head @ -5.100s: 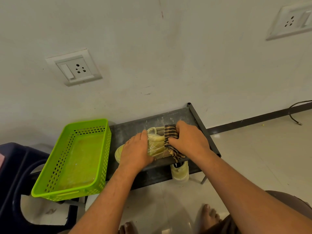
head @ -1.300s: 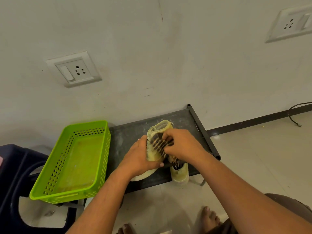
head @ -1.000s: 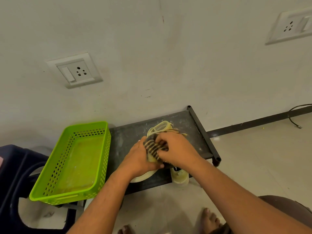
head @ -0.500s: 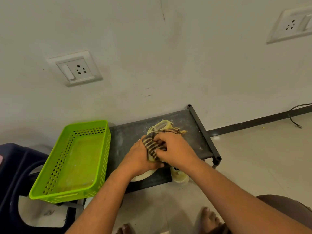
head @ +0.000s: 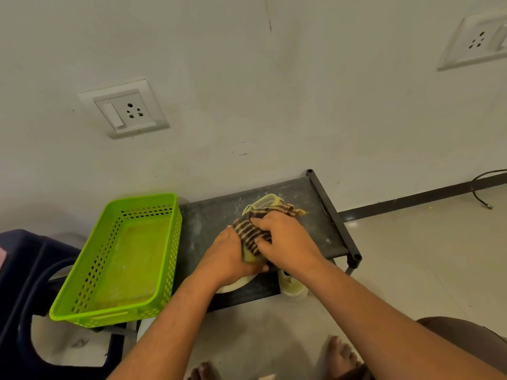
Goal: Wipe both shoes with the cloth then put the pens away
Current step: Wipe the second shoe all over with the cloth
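Shoe in hand: the pale shoe (head: 275,198) stood tipped on end on the dark shelf (head: 208,218), heel opening towards the far edge and pale sole at the near edge. Judged to be tilted this way to bring its side within reach of the cloth.
Cloth: the striped cloth (head: 251,234) lay bunched over the upper side of the shoe, one end trailing towards the far right corner.
Right hand: the right hand (head: 285,239) had fingers and thumb curled round the cloth, clamping it against the shoe. Judged to be the working hand.
Left hand: the left hand (head: 227,256) was closed round the shoe's left side, touching the cloth. Judged to steady the shoe against the rubbing.
Second shoe: the second shoe (head: 293,287) sat below the shelf's near edge, under the right forearm, only its tip showing. Whether it was wiped could not be told.
Pens: none in view; that step was not yet begun.
Basket: the green basket (head: 142,198) rested at the shelf's left edge, partly over a dark blue stool (head: 24,270), with nothing seen inside. Judged a likely place for the pens.
Stage: wiping of the shoes, in progress.
Risk: the upended shoe stood close to the near edge and could slip off if the left grip eased.
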